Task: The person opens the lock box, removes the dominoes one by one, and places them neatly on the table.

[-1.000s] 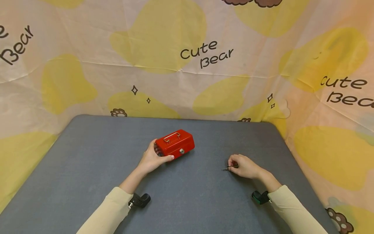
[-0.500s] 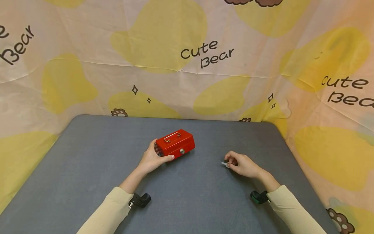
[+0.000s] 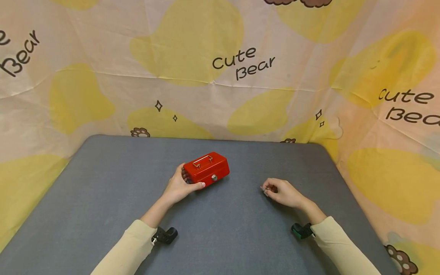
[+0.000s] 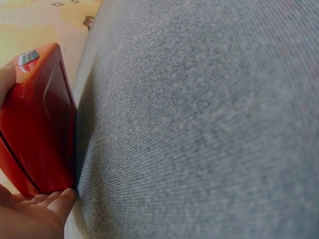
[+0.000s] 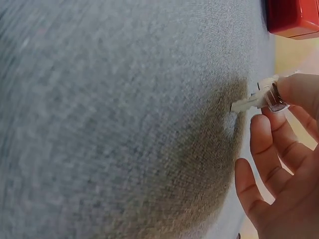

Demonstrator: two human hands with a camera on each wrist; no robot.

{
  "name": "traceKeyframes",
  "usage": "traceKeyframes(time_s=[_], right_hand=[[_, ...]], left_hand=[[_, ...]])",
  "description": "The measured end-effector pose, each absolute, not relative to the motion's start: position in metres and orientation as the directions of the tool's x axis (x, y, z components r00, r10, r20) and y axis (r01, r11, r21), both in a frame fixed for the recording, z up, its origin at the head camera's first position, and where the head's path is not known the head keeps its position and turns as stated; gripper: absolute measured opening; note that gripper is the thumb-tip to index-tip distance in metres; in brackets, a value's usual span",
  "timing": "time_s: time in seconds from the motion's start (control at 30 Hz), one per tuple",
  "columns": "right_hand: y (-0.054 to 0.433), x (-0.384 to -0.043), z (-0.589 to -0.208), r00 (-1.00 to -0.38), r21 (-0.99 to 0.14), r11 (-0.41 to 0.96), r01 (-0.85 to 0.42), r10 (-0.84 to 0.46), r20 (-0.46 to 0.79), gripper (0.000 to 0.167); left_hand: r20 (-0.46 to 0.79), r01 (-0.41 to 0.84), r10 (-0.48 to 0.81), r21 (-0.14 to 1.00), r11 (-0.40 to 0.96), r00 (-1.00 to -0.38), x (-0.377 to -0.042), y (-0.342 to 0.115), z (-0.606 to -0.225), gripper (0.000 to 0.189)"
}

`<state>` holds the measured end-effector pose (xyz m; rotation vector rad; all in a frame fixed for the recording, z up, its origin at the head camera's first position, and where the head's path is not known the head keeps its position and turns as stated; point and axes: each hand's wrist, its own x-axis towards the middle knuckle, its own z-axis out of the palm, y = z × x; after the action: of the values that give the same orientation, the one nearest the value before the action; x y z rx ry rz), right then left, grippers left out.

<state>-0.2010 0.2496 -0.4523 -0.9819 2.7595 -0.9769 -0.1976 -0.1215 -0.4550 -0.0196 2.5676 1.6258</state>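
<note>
A small red cash box (image 3: 210, 170) with a wire handle on its lid and a round silver lock (image 3: 214, 177) in front is at the middle of the table. My left hand (image 3: 179, 187) grips its left end, thumb on the front and fingers behind. In the left wrist view, the underside of the box (image 4: 37, 129) partly shows, so it looks tilted. To the right, my right hand (image 3: 287, 193) pinches a small bunch of metal keys (image 5: 246, 103) just above the table; one blade sticks out past the fingertips. The remaining fingers are loosely bent, and the keys' number cannot be made out.
The table (image 3: 220, 236) has a grey cloth-like top with rounded far corners. A patterned yellow and cream curtain (image 3: 189, 57) stands behind it and along both sides. Black wrist cameras (image 3: 165, 235) sit at both cuffs.
My right hand has shifted slightly left and up from the table with the keys, and the keys have turned between the fingers. The left hand and cash box stay in place.
</note>
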Motion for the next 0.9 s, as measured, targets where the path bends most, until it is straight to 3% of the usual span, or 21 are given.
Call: traceKeyframes(time_s=[0.27,0.63,0.9], right_hand=[[0.243,-0.203,-0.449,-0.827,-0.607,0.614,-0.505,-0.546,0.136,0.004],[0.235,-0.208,-0.451,-0.828,-0.577,0.599,-0.554,-0.47,0.307,0.004],[0.227,-0.207,-0.444,-0.9,-0.681,0.606,-0.411,-0.391,0.196,0.005]], left_hand=[[-0.095,-0.067,0.045,0.904,0.423,-0.994,-0.198,-0.121,-0.455,0.102],[-0.091,-0.065,0.045,0.909,0.411,-0.995,-0.197,-0.122,-0.456,0.1],[-0.086,-0.06,0.047,0.913,0.403,-0.995,-0.198,-0.121,-0.455,0.1]])
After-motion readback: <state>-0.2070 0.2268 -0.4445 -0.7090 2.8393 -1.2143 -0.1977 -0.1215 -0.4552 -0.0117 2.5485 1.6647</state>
